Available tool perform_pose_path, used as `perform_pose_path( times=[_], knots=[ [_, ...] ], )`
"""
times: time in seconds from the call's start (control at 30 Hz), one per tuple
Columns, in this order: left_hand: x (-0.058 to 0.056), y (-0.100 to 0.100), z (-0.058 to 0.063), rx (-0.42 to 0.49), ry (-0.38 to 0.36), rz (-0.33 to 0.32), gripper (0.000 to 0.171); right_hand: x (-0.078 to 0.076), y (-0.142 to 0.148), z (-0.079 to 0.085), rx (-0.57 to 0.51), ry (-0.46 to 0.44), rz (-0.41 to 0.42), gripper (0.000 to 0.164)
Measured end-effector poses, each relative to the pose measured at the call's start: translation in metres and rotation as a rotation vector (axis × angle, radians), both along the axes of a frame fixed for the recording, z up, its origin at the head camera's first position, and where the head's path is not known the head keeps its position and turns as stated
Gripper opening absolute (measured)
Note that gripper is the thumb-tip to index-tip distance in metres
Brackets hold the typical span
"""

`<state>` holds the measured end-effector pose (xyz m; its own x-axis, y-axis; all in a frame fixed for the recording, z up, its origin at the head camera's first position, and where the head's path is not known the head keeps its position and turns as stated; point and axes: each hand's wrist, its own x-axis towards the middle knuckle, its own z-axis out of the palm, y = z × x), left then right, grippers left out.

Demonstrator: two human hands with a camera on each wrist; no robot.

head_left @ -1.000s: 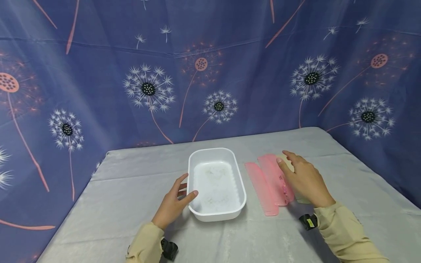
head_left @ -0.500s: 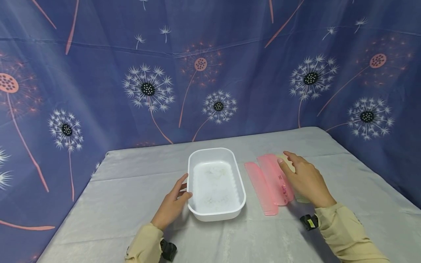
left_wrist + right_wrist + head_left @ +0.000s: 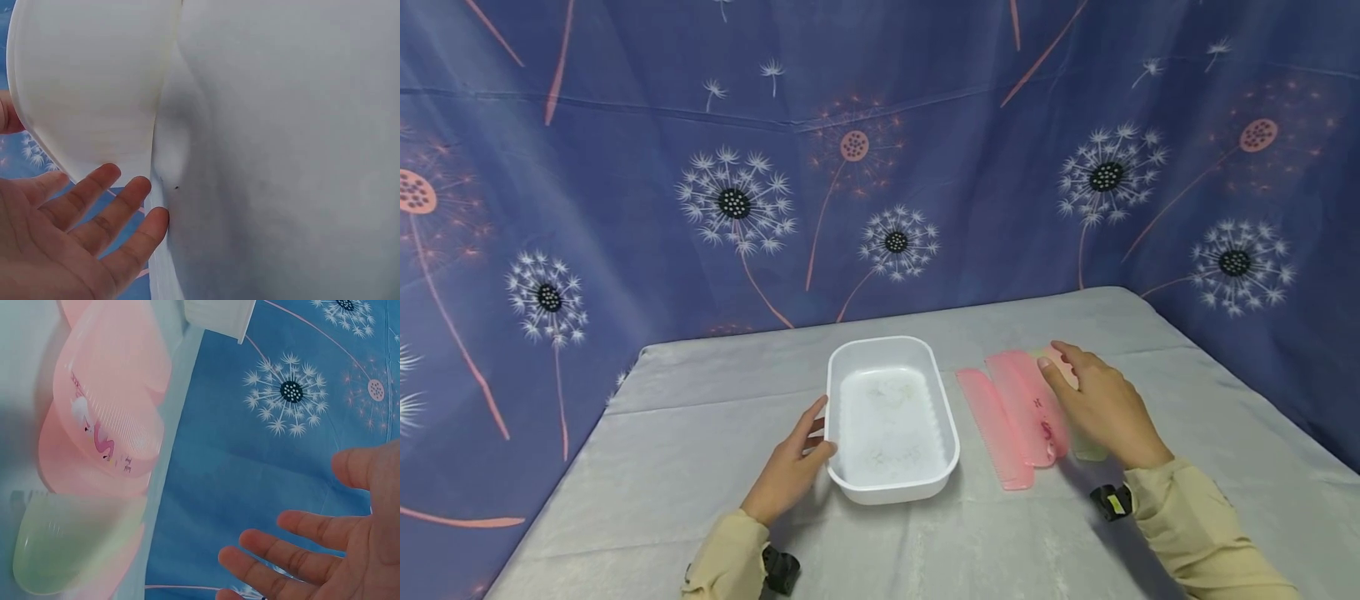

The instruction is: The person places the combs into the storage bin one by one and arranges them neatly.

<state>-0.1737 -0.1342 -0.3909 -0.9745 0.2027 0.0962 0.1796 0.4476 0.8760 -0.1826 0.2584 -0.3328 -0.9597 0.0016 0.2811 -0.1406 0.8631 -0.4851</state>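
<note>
My left hand is at the left side of a white rectangular plastic tray, fingers against its outer wall and thumb at the rim. In the left wrist view the fingers are nearly straight and spread. Over the right end of a row of combs hovers my right hand, fingers extended and nothing in it. Leftmost lies a pink comb; beside it is a wider pink comb with a flamingo print. A pale green comb follows, with a pink edge showing beyond it. My right hand partly hides these.
A grey cloth covers the table. Behind it and at both sides hangs a blue dandelion-print curtain. The tray stands left of the combs with a narrow gap between.
My left thumb has drawn back from over the tray to its rim. The right hand has shifted slightly right, and pink now shows between its thumb and index finger.
</note>
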Motion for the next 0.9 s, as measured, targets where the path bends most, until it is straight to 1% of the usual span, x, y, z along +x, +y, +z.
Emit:
perform_pose_path(
  times=[0.27, 0.53, 0.73, 0.9],
  knots=[
    [0.0004, -0.0019, -0.0006, 0.014, 0.014, 0.004, 0.065, 0.0000, 0.0019, -0.0011, 0.004, 0.006, -0.007, 0.067],
    [0.0010, -0.0020, -0.0007, 0.045, -0.003, 0.012, 0.065, 0.0009, 0.0048, -0.0012, -0.001, 0.020, -0.008, 0.067],
    [0.0004, -0.0013, 0.0022, 0.027, -0.026, 0.014, 0.067, 0.0005, 0.0057, -0.0021, -0.009, 0.010, -0.001, 0.068],
    [-0.0013, 0.0018, 0.0011, 0.003, -0.055, 0.017, 0.068, 0.0004, 0.0084, -0.0035, -0.006, -0.010, -0.006, 0.069]
  ],
)
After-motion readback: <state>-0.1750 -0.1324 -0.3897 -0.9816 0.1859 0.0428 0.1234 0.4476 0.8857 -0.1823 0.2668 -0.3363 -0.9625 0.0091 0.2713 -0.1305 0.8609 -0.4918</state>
